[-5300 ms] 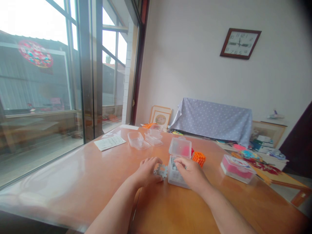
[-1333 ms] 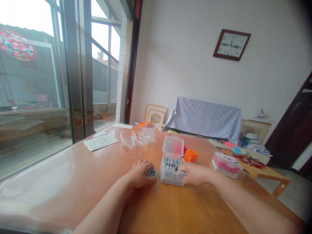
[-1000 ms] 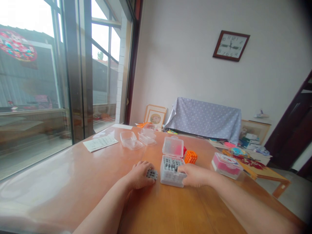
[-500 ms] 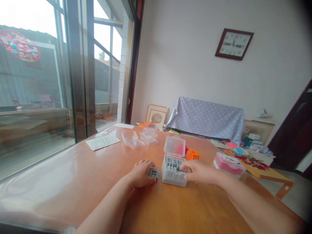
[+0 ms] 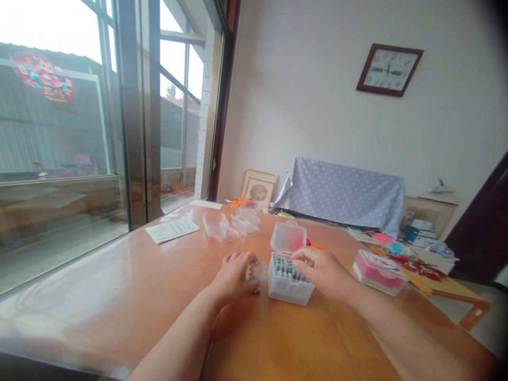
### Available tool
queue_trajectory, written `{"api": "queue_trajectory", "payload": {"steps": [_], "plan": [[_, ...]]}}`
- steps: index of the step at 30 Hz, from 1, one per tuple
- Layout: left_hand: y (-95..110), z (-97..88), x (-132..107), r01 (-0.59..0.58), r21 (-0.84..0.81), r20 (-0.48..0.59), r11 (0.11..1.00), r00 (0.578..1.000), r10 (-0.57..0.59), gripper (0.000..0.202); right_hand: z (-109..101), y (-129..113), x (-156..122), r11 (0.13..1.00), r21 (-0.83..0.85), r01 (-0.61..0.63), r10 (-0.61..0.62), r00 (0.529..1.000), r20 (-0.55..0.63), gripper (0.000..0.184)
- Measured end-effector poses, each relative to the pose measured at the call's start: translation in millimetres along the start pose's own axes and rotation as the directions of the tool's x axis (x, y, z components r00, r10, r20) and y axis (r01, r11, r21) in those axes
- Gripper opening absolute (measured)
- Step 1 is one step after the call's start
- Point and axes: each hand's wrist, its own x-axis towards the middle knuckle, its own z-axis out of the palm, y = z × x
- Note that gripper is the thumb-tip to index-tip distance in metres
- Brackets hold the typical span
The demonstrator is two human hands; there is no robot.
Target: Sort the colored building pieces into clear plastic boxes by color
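Note:
Between the thumb and fingers of my left hand [image 5: 237,275] is a grey notched building piece [image 5: 257,271], roughly square and standing on edge just above or on the table. Right of it stands a clear plastic box [image 5: 289,292] with its lid [image 5: 289,237] tipped back. Rows of grey building pieces [image 5: 283,264] fill the box. My right hand [image 5: 323,270] reaches over the box's right rim, fingers closed together at the grey pieces. Whatever its fingertips pinch is hidden.
Behind the lid, red and orange pieces [image 5: 317,247] are mostly covered. A closed box with pink contents [image 5: 380,272] stands right. Clear empty trays [image 5: 218,227] and a printed sheet [image 5: 172,229] lie toward the back left of the wooden table [image 5: 254,344]. A window [image 5: 59,132] borders the left.
The grey piece in my left hand has turned and now shows its notched outline. My right hand has moved farther back over the box and covers most of the orange piece.

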Motion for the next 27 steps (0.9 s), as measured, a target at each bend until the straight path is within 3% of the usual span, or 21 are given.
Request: {"api": "queue_trajectory", "payload": {"steps": [3, 7, 13, 16, 19, 23, 27], "plan": [[9.3, -8.8, -2.8, -0.074, -0.014, -0.127, 0.997, 0.989, 0.072, 0.042, 11.6, -13.5, 6.7, 0.999, 0.028, 0.042, -0.041, 0.998, -0.044, 0.029], [17.5, -14.1, -6.2, -0.155, -0.021, -0.206, 0.988, 0.967, 0.147, 0.045, 25.4, -28.8, 20.4, 0.996, 0.001, 0.084, -0.084, 0.996, -0.029, 0.042], [15.6, -7.5, -6.6, -0.250, -0.034, -0.297, 0.968, 0.927, 0.229, 0.059, 34.6, -35.9, 33.9, 0.988, 0.083, 0.132, -0.140, 0.986, 0.093, 0.027], [10.9, -3.9, -5.2, -0.304, -0.042, -0.366, 0.952, 0.891, 0.269, 0.073, 26.2, -27.4, 30.5, 0.982, 0.182, 0.045, -0.060, 0.995, 0.075, 0.022], [6.8, -2.2, -3.6, -0.294, -0.041, -0.413, 0.955, 0.875, 0.252, 0.072, 10.0, -9.9, 21.7, 0.973, 0.230, -0.028, 0.014, 0.998, 0.061, 0.019], [3.5, -0.8, -1.4, -0.271, -0.018, -0.431, 0.962, 0.871, 0.237, 0.061, -6.9, 20.6, 8.8, 0.983, 0.168, -0.073, 0.076, 0.997, -0.014, 0.017], [0.7, 0.5, 0.6, -0.237, -0.003, -0.432, 0.972, 0.876, 0.212, 0.057, -7.1, 45.5, 1.2, 0.993, 0.099, -0.061, 0.065, 0.997, -0.045, 0.020]]}}
